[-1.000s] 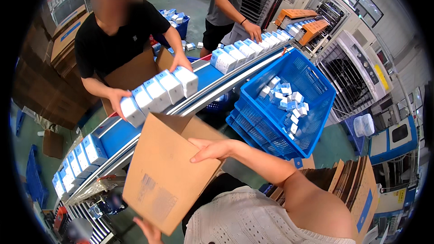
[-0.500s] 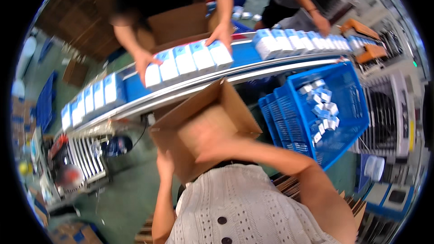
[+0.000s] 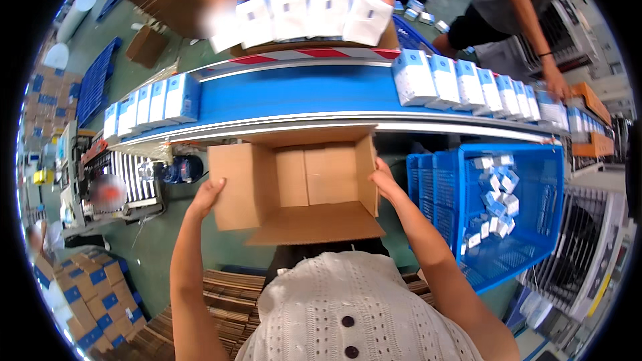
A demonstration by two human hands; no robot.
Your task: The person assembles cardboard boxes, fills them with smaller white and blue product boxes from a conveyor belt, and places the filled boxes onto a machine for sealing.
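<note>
An open cardboard box is held in front of me, beside the near edge of the conveyor. Its flaps are folded out and the bare bottom shows inside. My left hand is closed on the outer edge of the left flap, thumb on top. On the opposite side, my right hand grips the right flap's edge, with some fingers hidden behind the cardboard.
White-and-blue cartons stand on the blue conveyor at left and right. Across it, a co-worker's hands hold a row of white cartons. A blue crate with small boxes stands at my right. Flattened cardboard is stacked beside me.
My right hand has come out of the box to its right flap; my left hand has moved onto the left flap. The box is now squared up. The co-worker has lifted cartons off the conveyor.
</note>
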